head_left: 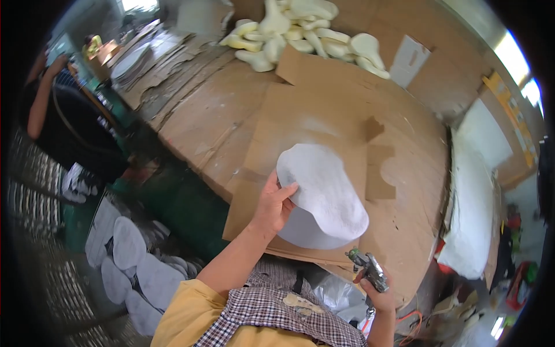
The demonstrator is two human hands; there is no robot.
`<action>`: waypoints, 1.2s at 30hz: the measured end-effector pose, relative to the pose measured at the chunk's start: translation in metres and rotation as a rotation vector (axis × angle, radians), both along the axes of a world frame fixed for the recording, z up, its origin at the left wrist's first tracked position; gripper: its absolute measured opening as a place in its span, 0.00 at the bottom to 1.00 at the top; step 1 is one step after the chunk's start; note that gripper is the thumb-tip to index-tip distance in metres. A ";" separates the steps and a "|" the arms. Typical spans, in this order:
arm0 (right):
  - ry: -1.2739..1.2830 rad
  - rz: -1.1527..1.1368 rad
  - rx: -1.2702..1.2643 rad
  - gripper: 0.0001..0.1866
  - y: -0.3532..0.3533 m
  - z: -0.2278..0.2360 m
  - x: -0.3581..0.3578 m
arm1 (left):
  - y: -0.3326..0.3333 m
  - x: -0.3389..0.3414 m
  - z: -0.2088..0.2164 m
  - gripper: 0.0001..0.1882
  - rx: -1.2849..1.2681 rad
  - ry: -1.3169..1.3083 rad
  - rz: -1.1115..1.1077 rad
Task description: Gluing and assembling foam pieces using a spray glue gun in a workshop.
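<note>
A pale grey, saddle-shaped piece of fabric or felt (324,188) is pinched at its left edge in my left hand (273,205), with the thumb on top. Under it shows part of a second pale piece (303,231); whether the two are joined I cannot tell. Both are over the cardboard near the table's front edge. My right hand (378,296) is closed around a metal spray gun (371,272), just right of the pieces. Below the gun a hose runs downward. The gun's nozzle end points up and to the left.
Pale yellow foam pads (306,32) are heaped at the table's far side. Cardboard sheets (318,110) cover the table. Grey cut pieces (139,254) stand at lower left. Another person (69,121) is at the left. An orange hose (411,324) hangs at lower right.
</note>
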State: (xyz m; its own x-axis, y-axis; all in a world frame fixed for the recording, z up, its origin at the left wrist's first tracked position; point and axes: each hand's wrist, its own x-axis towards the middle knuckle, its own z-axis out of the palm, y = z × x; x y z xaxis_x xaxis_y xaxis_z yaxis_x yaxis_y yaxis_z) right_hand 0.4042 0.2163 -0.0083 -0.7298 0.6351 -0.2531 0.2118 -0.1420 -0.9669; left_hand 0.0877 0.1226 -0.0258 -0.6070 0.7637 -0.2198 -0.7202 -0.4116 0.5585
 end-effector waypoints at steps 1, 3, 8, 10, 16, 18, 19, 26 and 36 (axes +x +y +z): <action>-0.033 0.045 -0.013 0.25 0.004 -0.006 -0.012 | -0.014 -0.003 0.022 0.26 0.054 -0.005 0.023; -0.131 0.167 0.001 0.24 0.016 -0.027 -0.029 | -0.048 -0.010 0.043 0.26 0.089 0.020 0.152; -0.258 0.317 -0.028 0.20 0.013 -0.051 -0.099 | -0.137 -0.009 0.066 0.32 0.162 -0.106 0.382; -0.265 0.490 -0.072 0.23 -0.003 -0.030 -0.124 | -0.177 -0.001 0.086 0.33 0.170 -0.078 0.544; -0.337 0.863 0.001 0.23 -0.048 -0.050 -0.187 | -0.303 -0.017 0.085 0.28 -0.017 -0.017 1.050; -0.197 0.837 -0.140 0.18 -0.086 -0.034 -0.216 | -0.351 -0.037 0.064 0.24 0.030 -0.108 1.152; -0.287 0.891 -0.100 0.18 -0.092 -0.038 -0.227 | -0.376 -0.047 0.052 0.22 -0.012 -0.129 1.190; -0.481 1.148 0.019 0.22 -0.149 -0.087 -0.303 | -0.542 -0.167 -0.086 0.19 0.007 -0.259 1.414; -0.643 1.253 -0.062 0.32 -0.268 -0.130 -0.410 | -0.749 -0.405 -0.164 0.30 -0.081 -0.185 1.647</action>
State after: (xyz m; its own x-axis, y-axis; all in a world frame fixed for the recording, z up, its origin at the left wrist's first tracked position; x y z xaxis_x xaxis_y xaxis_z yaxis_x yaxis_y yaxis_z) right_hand -0.0054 -0.0513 -0.1383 -0.5425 -0.3648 -0.7567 0.6236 0.4287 -0.6538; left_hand -0.3172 -0.6266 -0.1897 -0.6623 -0.6451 -0.3810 0.3750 -0.7257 0.5768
